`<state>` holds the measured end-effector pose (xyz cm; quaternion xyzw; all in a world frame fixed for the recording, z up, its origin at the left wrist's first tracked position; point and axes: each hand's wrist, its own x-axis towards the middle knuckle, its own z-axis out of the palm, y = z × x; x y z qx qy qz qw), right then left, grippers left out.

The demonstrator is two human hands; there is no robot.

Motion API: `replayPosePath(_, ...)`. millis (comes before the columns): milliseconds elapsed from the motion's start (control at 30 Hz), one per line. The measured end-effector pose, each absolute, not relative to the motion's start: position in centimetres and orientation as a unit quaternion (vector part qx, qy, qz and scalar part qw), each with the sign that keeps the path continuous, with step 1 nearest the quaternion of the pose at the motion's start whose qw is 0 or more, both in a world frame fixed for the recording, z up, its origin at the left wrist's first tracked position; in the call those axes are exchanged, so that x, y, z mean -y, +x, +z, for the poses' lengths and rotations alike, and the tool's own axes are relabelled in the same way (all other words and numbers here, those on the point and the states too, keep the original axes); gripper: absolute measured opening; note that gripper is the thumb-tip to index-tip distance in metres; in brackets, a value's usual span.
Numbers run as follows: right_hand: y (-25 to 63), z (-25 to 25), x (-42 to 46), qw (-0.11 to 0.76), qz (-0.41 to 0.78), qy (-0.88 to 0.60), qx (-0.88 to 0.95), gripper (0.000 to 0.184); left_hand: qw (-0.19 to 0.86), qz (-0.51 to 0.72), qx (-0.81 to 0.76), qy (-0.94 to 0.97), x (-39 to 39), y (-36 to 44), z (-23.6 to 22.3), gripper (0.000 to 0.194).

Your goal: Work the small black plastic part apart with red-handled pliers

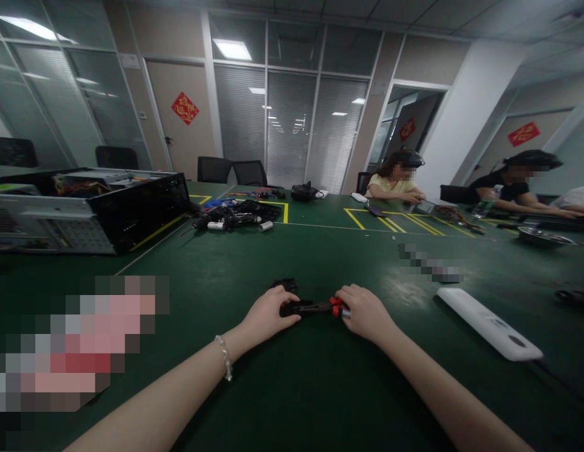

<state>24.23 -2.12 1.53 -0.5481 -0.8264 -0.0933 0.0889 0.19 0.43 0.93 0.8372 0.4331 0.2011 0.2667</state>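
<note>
My right hand (365, 312) is closed round the red handles of needle-nose pliers (320, 307), whose dark jaws point left. Between the thumb and fingers of my left hand (268, 314) is a small black part (289, 308); its exact kind is too dark to make out. The plier tips meet this part or lie right against it, just above the green tabletop (292, 389). Just behind my left fingers lies a little black heap (286, 284), perhaps cable. A beaded bracelet circles my left wrist.
An opened computer case (146, 210) stands at the back left. Beside it lie tools and cables (235, 213). A long white device (490, 323) with a cord rests at right, near a blurred-out object (431, 263). Co-workers sit at the far right, near a metal bowl (546, 237).
</note>
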Motion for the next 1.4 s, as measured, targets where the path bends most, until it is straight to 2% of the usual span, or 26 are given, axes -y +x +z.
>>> replayPosePath(1400,24.01,1.70,2.20,0.095,-0.101,-0.545,0.827,0.020,0.255,0.216,-0.426,0.841,-0.44,0.10,0.65,0.035)
